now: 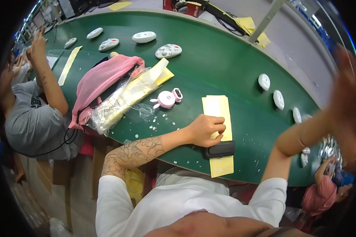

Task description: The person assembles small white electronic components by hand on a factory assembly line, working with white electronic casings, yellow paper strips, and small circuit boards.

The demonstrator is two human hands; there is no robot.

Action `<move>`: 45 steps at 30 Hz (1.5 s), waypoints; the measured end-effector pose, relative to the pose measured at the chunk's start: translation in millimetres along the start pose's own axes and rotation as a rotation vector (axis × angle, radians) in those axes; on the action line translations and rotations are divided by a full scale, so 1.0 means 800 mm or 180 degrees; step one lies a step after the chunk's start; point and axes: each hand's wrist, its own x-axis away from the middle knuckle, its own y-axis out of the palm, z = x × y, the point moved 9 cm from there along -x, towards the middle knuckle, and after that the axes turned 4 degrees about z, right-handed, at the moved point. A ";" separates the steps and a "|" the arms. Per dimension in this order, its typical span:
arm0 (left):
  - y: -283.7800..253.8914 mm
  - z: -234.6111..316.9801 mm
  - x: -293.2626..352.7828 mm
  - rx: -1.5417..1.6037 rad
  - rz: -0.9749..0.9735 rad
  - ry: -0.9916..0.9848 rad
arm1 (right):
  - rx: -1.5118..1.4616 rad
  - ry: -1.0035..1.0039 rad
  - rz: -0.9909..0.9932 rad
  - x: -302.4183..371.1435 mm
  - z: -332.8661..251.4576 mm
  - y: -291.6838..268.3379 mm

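Observation:
My left hand (207,130) rests on a yellow paper sheet (222,170) in front of me, its fingers curled. Whatever those fingers may hold is hidden. Just below them a rounded black oblong object (220,149) lies across the sheet. My right hand (346,91) is raised high at the right rim, away from the table. It is blurred, and its fingers do not show clearly. Nearest to that arm, along the table's right edge, lie white oval, mouse-like devices, among them one device (278,99) and another (264,82).
Left on the green table (241,59) lie a pink mesh bag (106,73), yellow sheets in clear plastic (126,96) and a pink round gadget (166,99). Several white devices (144,37) sit farther back. Small white bits dot the surface. A person in grey (39,114) sits at left.

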 end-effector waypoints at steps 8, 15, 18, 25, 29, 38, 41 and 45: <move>0.007 0.005 -0.008 -0.0097 0.0040 0.0207 | 0.1341 0.1647 -0.0682 0.043 0.423 0.230; 0.019 0.016 -0.016 -0.0145 -0.0020 0.0446 | 0.1147 0.2223 -0.0677 0.086 0.501 0.268; -0.001 -0.006 -0.010 -0.0025 0.0491 0.0088 | 0.1121 0.2149 -0.0380 0.081 0.478 0.252; -0.041 -0.081 0.036 0.1369 0.2213 -0.1601 | 0.0164 0.3039 -0.0414 0.116 0.299 0.150; -0.029 -0.090 0.013 0.2682 0.1674 -0.2236 | 0.0167 0.3349 -0.1781 0.158 0.195 0.167; 0.023 -0.063 0.010 0.3577 -0.0091 -0.2744 | 0.0037 0.3072 -0.0686 0.187 0.177 0.211; 0.008 -0.090 0.009 0.3668 0.0803 -0.3038 | -0.0514 0.3357 0.0663 0.241 0.204 0.187; -0.016 -0.118 0.018 0.3444 0.1566 -0.3162 | 0.1102 0.2518 0.0519 0.254 0.174 0.206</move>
